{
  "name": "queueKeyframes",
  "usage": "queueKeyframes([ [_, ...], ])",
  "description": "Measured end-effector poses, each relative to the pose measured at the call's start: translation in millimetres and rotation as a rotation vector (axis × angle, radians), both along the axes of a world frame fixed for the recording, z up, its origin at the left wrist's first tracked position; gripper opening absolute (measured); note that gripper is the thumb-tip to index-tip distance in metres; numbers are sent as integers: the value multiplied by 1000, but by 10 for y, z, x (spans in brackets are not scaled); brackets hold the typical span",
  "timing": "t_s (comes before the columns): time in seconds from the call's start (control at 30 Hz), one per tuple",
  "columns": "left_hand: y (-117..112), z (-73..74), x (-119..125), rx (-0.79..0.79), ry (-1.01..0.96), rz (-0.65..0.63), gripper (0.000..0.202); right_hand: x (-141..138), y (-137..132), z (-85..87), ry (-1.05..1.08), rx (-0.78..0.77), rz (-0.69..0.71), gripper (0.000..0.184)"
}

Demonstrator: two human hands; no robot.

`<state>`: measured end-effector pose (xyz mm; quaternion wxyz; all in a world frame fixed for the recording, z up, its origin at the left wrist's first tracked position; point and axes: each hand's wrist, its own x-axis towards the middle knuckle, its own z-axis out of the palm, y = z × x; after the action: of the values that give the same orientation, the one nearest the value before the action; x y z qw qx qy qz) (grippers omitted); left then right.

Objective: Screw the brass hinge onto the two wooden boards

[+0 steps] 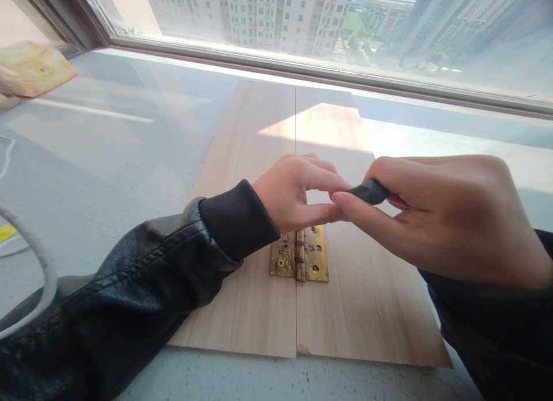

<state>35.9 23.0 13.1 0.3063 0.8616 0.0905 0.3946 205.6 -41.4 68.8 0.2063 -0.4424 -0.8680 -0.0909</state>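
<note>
Black leather-look sleeves with dark cuffs were reached in over the worktop's near edge from the left and right. By the right hand a short, black, faceted handle was grasped between thumb and bent fingers, its long axis pointed leftward; the rest of it was hidden. The left hand was brought to the handle's left end, thumb and forefinger nearly closed into a ring; whether anything small was pinched there could not be told.

Below, toward the near edge, a worn, brass-coloured, rectangular metal hinge was set across the seam of two pale wood-grain boards, its barrel aligned with that seam. It was partly covered from view by the left hand, the nearer one; from the right hand it was found leftward and nearer the boards' front edge. Screw heads were seen in the left leaf, dark holes in the right.

Carrying the boards was a pale speckled worktop, bounded at its far edge by a brown-framed window. Near the far-left corner a yellow-orange packet was placed; at the left edge a white cable was looped.
</note>
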Motion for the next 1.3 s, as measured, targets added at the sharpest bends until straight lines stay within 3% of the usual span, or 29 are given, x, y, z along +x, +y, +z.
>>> queueKeyframes([
  [0.1, -14, 7, -6, -10, 22, 79, 12, 19, 24, -42, -50, 52, -5, 31],
  [0.27, -33, 8, 5, -14, -2, 157, 17, 88, 61, -38, -69, -14, 56, 18],
  [0.4, -29, 5, 12, -14, -4, 128, 13, 65, 55, -38, -63, 26, 71, 22],
  [0.57, -6, 9, -8, -36, 5, 81, 9, -40, 6, -100, 8, 144, -36, 35],
  [0.7, 12, 4, -17, -49, 8, 53, 9, -58, -30, -95, 4, 143, -81, 42],
  [0.83, 5, 3, -8, -27, -9, 77, 9, -10, -46, -24, -70, 73, -102, 37],
  [0.93, -5, 9, -3, -14, -3, 80, 10, 15, -33, -3, -97, 29, -37, 30],
  [1.03, -5, 14, -5, -13, 7, 73, 10, 2, -16, -46, -73, 69, -19, 30],
  [1.3, -12, 33, -2, -53, 11, 95, 9, -177, -99, -128, -12, 170, -287, 40],
])
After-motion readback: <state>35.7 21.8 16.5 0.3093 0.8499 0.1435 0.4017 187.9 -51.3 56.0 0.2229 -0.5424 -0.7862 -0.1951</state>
